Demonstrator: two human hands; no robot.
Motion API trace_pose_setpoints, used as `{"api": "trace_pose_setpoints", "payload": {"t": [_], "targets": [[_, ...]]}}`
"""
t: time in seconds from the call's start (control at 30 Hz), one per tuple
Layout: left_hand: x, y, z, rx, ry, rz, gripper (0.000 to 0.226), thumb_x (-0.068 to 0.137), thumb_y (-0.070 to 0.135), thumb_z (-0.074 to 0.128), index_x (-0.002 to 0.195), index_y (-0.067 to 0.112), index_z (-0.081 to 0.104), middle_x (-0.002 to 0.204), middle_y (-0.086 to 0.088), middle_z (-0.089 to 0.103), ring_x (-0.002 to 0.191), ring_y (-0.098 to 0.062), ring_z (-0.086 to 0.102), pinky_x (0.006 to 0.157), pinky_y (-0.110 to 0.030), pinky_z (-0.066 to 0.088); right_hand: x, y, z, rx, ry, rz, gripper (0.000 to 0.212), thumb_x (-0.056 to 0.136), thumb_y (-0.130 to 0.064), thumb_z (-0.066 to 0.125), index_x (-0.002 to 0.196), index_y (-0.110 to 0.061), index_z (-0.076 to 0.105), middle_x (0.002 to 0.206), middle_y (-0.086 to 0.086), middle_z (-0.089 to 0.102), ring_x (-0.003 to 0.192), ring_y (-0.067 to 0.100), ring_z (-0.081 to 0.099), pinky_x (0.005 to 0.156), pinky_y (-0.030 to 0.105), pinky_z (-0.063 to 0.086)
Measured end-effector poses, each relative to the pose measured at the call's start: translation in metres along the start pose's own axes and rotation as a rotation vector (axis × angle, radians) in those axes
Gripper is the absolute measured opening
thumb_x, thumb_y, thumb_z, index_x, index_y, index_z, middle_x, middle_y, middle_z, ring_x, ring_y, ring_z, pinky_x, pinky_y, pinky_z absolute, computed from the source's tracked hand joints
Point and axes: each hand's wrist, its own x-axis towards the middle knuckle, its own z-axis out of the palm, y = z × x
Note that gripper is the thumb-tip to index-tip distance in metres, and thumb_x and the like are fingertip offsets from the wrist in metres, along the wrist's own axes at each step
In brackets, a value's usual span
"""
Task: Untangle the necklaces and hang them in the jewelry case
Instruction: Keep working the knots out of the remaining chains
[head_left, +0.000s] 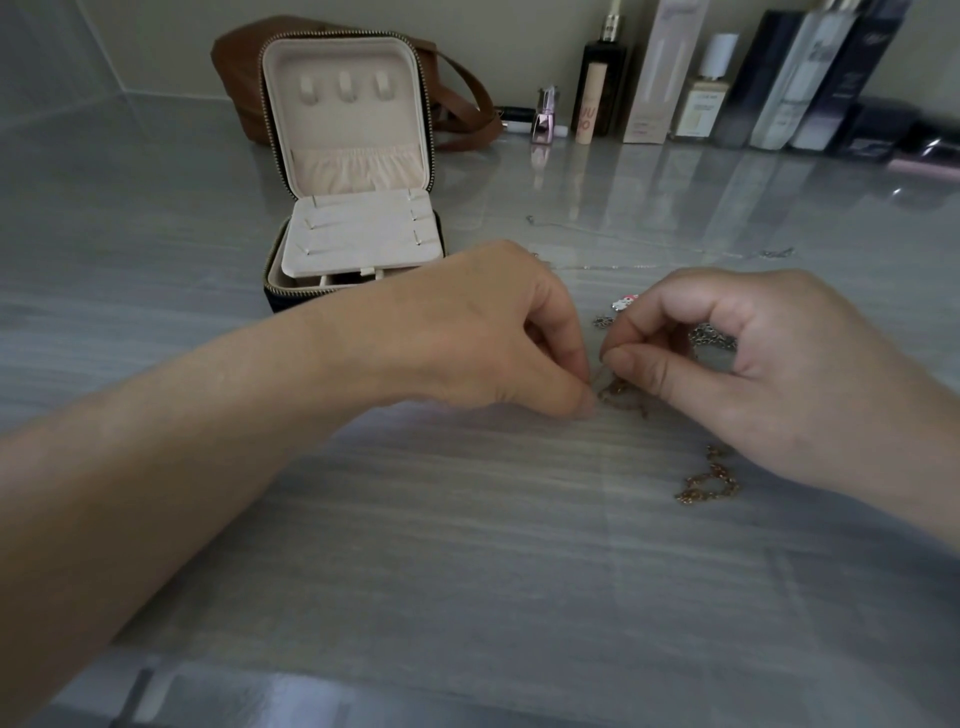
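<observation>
A gold chain necklace (618, 388) lies tangled on the grey table, and its far end (709, 483) trails out below my right wrist. My left hand (498, 332) and my right hand (748, 353) meet over it, each pinching the chain with thumb and forefinger. A silver chain (714, 335) with a small pink-and-white charm (623, 302) lies just behind my right fingers. Two thin silver necklaces (649, 239) are stretched out further back. The jewelry case (358, 166) stands open at the back left, its lid upright with three hooks (345, 85) that hold nothing.
A brown leather bag (244, 57) sits behind the case. Cosmetic bottles and boxes (727, 83) line the back wall at the right. The glossy grey table (467, 545) stretches toward me.
</observation>
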Motion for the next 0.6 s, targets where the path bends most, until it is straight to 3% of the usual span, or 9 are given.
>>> {"api": "trace_pose_setpoints", "payload": {"t": [0.3, 0.6], "targets": [[0.0004, -0.0017, -0.0013, 0.002, -0.011, -0.031, 0.013, 0.071, 0.013, 0.077, 0.066, 0.024, 0.072, 0.056, 0.012, 0.058, 0.035, 0.003, 0.043, 0.041, -0.01, 0.034, -0.0017, 0.0005, -0.0015, -0.007, -0.006, 0.009, 0.007, 0.072, -0.042, 0.058, 0.071, -0.036, 0.063, 0.083, -0.026, 0.062, 0.078, -0.003, 0.058, 0.069, 0.007, 0.04], [0.0002, -0.0026, -0.0025, -0.015, 0.016, -0.035, 0.006, 0.07, 0.023, 0.077, 0.066, 0.026, 0.073, 0.061, 0.008, 0.062, 0.036, 0.002, 0.043, 0.041, -0.011, 0.033, -0.0027, 0.0009, -0.0022, 0.025, -0.022, 0.026, 0.005, 0.07, -0.039, 0.06, 0.067, -0.036, 0.063, 0.075, -0.026, 0.063, 0.074, -0.002, 0.059, 0.067, 0.008, 0.041]]}}
